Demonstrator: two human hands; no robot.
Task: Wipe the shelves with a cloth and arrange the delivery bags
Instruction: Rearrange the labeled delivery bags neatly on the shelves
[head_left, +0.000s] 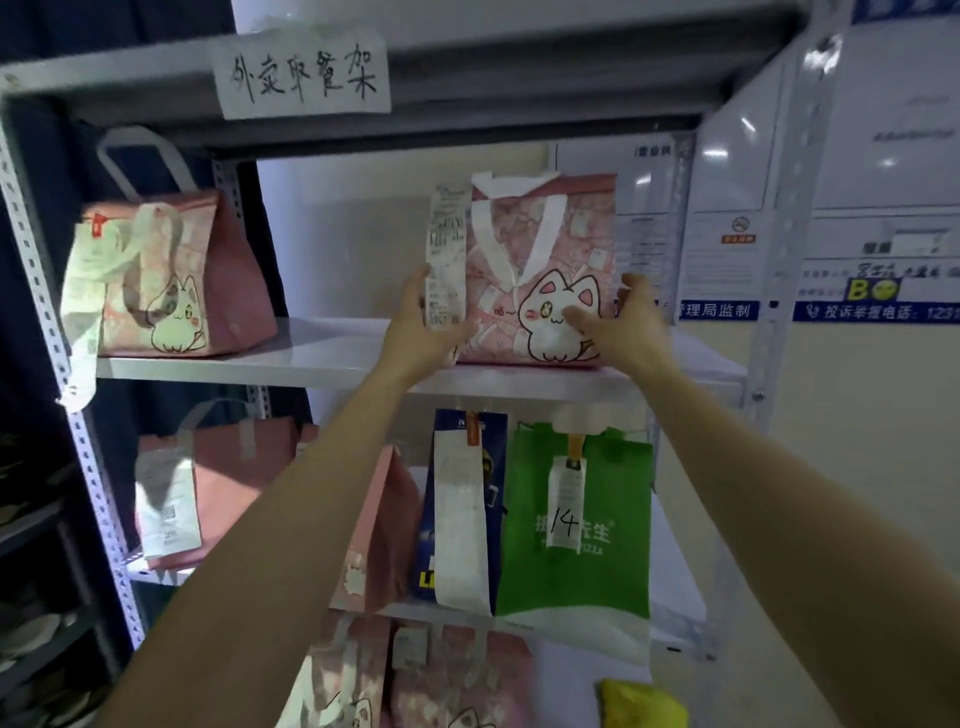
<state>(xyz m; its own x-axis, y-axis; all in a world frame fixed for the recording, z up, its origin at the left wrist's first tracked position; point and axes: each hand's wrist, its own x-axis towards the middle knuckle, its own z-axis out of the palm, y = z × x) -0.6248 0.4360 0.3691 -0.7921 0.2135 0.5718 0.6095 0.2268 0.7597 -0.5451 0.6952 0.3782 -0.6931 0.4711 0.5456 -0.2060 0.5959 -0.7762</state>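
A pink delivery bag with a white cat drawing (540, 244) stands upright on the upper shelf board (291, 358), a long receipt (444, 254) hanging down its left side. My left hand (423, 327) holds the bag's left edge over the receipt. My right hand (623, 322) holds its right edge, thumb across the front near the cat. A second pink cat bag (171, 275) stands at the left end of the same shelf. A yellow cloth (641, 701) lies at the bottom right.
On the shelf below stand a pink bag (218, 488), a dark blue bag (467, 499) and a green bag marked 14 (576, 519). More pink bags (441, 675) sit lower down. A handwritten paper label (304, 73) hangs on the top beam. Posters cover the right wall.
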